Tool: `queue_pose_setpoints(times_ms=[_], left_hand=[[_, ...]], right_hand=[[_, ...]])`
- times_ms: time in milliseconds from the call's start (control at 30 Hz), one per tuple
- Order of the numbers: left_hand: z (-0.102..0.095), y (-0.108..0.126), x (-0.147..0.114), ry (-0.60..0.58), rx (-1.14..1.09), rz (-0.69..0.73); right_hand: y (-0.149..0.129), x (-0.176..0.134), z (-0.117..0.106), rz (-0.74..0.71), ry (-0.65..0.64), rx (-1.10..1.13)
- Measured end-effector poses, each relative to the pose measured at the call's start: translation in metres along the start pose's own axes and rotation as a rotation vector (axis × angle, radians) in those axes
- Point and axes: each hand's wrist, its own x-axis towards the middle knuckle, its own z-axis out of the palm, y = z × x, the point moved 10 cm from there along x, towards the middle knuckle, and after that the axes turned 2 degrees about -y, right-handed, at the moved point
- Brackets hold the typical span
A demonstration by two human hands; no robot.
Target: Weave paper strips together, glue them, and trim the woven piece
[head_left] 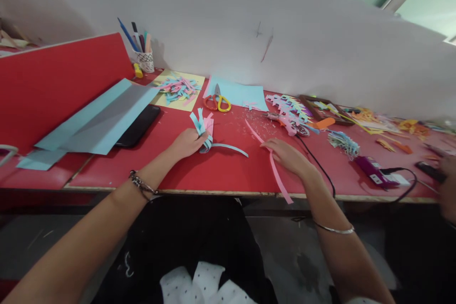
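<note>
Two bare hands stand apart over a red-topped table [228,178], both nearer the wearer than a pair of metal scissors [217,95] with one red and one yellow handle loop. The left hand [192,143] is clamped on a small bundle of light-blue and pink paper strips [205,140], just in front of the scissors; one blue strip curves out of it to the right. The right hand [285,154], in front and to the right of the scissors, has its fingertips closed on a long, narrow pink paper strip [280,180], whose near end reaches past the table edge. Left of the scissors, a heap of short pink and blue paper cuttings [178,89] covers part of a pale-yellow paper sheet [190,104]. Under the scissors' blades and to their right lies a light-blue paper sheet [245,91]. Well to the scissors' right is a purple box with sockets [372,171].
</note>
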Motion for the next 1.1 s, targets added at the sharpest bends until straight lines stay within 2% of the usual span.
queue_pose_setpoints(times_ms=[167,267,333,400,533,700,933,1000,1100], left_hand=[[-0.001,0.001,-0.001,0.004,0.002,0.003],[-0.001,0.001,0.000,0.006,-0.017,0.010],[-0.001,0.000,0.001,0.018,-0.030,0.009],[-0.001,-0.001,0.001,0.030,-0.043,0.008],[0.001,-0.003,0.001,0.020,-0.063,0.003],[0.001,-0.005,0.002,0.030,-0.053,-0.007],[-0.001,-0.007,0.002,0.051,-0.023,-0.013],[0.000,-0.005,0.002,0.040,-0.032,0.003],[0.001,-0.004,0.001,0.028,-0.041,0.015]], right_hand=[[0.003,0.000,0.001,0.081,0.045,-0.003],[0.008,-0.005,-0.016,0.142,0.258,0.197],[0.012,-0.017,-0.031,0.179,0.448,0.448],[0.009,-0.029,-0.037,0.194,0.563,0.733],[-0.022,-0.047,-0.036,0.136,0.576,1.129],[-0.063,-0.067,-0.032,0.036,0.506,1.331],[-0.079,-0.081,-0.043,-0.104,0.631,1.285],[-0.080,-0.078,-0.037,-0.087,0.627,1.253],[-0.078,-0.071,-0.021,0.013,0.572,1.221]])
